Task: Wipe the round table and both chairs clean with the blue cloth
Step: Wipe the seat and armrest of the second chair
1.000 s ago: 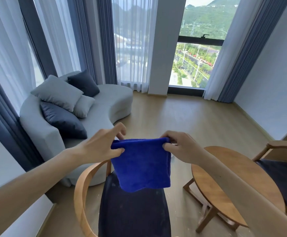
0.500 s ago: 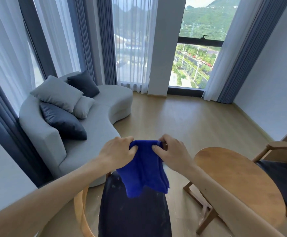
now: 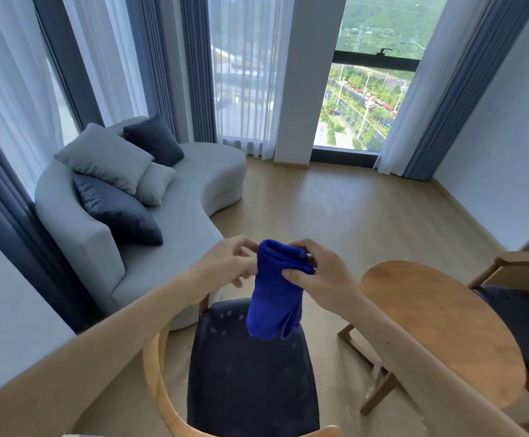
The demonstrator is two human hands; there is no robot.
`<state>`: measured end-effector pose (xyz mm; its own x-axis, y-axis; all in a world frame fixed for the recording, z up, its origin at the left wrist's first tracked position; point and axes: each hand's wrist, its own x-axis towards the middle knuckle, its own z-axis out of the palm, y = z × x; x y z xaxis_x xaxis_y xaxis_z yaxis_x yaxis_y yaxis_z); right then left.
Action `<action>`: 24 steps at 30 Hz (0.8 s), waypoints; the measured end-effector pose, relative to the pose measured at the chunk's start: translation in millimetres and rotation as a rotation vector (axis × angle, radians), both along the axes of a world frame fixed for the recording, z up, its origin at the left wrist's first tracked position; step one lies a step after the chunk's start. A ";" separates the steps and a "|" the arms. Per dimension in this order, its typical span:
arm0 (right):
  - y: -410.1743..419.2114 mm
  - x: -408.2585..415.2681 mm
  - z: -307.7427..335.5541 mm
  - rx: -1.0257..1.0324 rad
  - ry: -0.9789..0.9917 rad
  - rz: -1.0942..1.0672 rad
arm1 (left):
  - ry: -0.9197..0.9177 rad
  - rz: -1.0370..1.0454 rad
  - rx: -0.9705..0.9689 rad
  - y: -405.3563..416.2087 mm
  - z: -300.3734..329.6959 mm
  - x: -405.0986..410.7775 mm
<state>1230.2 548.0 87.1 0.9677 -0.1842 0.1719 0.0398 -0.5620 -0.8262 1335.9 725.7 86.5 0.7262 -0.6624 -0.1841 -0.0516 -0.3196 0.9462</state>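
Observation:
The blue cloth [image 3: 274, 298] hangs folded into a narrow strip in the air above the near chair. My right hand [image 3: 323, 275] pinches its top edge between thumb and fingers. My left hand [image 3: 228, 263] touches the cloth's left side at the top fold. Below them stands the near chair [image 3: 250, 373], with a dark seat dotted with pale specks and a curved wooden frame. The round wooden table [image 3: 439, 326] stands to the right, partly behind my right forearm. A second chair [image 3: 528, 313] with a dark seat stands beyond the table at the right edge.
A grey curved sofa [image 3: 175, 216] with several cushions stands at the left, close behind the near chair. Wooden floor [image 3: 335, 209] stretches toward tall windows with curtains at the back. A pale wall runs along the right side.
My hands have come together, folding the cloth from a wide sheet into a narrow hanging strip. The view has tilted slightly downward.

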 end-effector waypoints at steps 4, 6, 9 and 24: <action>6.8 3.6 -14.3 0.116 0.048 0.071 | -0.156 -0.234 0.096 16.7 -44.3 1.3; 8.8 6.4 -25.1 0.193 0.057 0.085 | -0.047 -0.270 -0.021 13.9 -66.9 -5.2; 5.9 8.0 -44.7 0.324 0.090 0.022 | 0.015 -0.180 -0.137 4.9 -93.2 -8.8; -42.0 66.0 -256.0 0.063 0.407 0.002 | 0.242 0.102 0.450 -14.1 -304.4 32.6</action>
<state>1296.2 506.0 -169.0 0.9547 -0.1804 -0.2365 -0.2964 -0.5101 -0.8074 1368.5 711.6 -217.9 0.6844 -0.4068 -0.6052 0.2048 -0.6893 0.6949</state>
